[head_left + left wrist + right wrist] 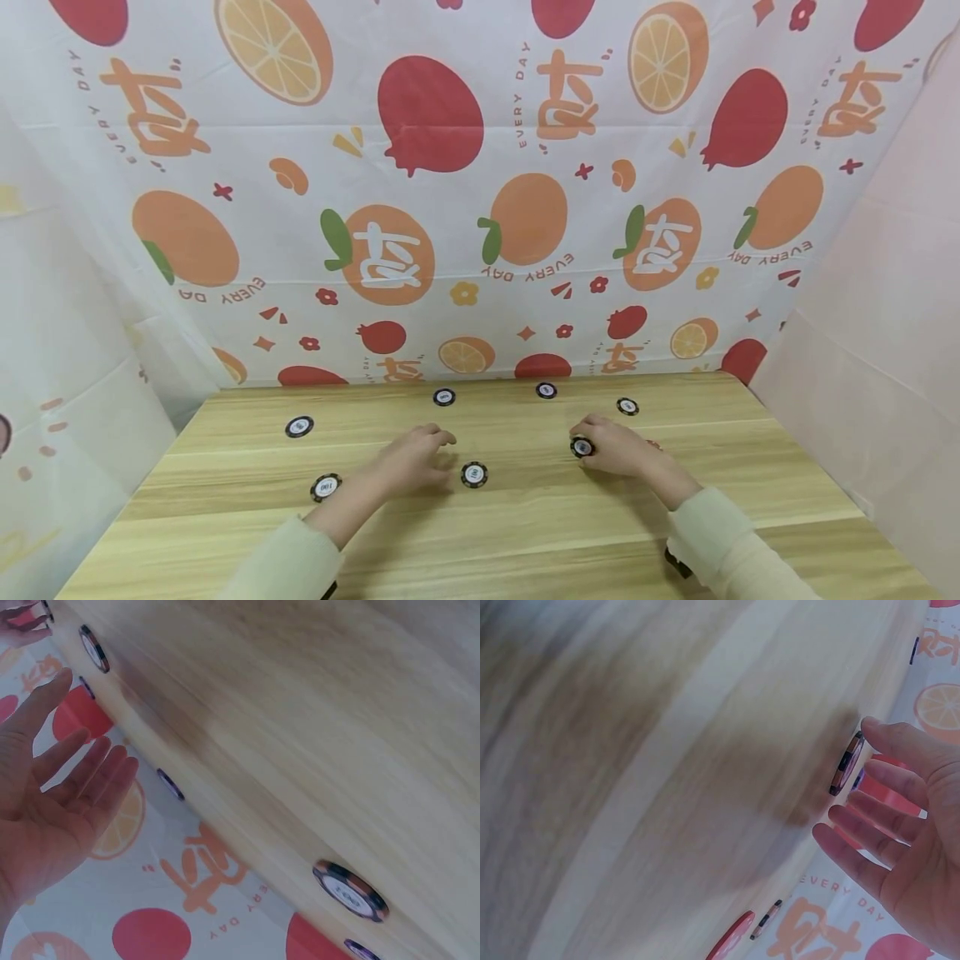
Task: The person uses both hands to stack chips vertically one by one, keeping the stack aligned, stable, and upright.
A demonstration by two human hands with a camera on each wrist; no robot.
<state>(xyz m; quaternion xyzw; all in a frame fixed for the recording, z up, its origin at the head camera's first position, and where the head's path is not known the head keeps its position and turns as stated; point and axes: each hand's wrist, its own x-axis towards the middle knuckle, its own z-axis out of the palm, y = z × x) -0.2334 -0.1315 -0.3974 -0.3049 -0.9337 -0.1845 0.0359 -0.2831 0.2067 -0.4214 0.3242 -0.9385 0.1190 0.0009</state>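
Note:
In the head view, my left hand (415,461) hovers over the wooden table (525,525), fingers spread and loosely bent, holding nothing. Just right of its fingertips lies a black-edged poker chip (474,474); the left wrist view also shows this chip (94,649) beyond the thumb. My right hand (611,446) reaches around another black poker chip (582,447). In the right wrist view, its thumb tip is right at the edge of that chip (847,763), while the other fingers stay relaxed. A red chip (654,444) is mostly hidden behind the right hand.
Along the back lie black chips: one left of centre (444,397), one right of centre (547,390), another farther right (627,406). Two more sit at left, a farther chip (299,427) and a nearer chip (326,487). A fruit-printed cloth (465,192) hangs behind the table.

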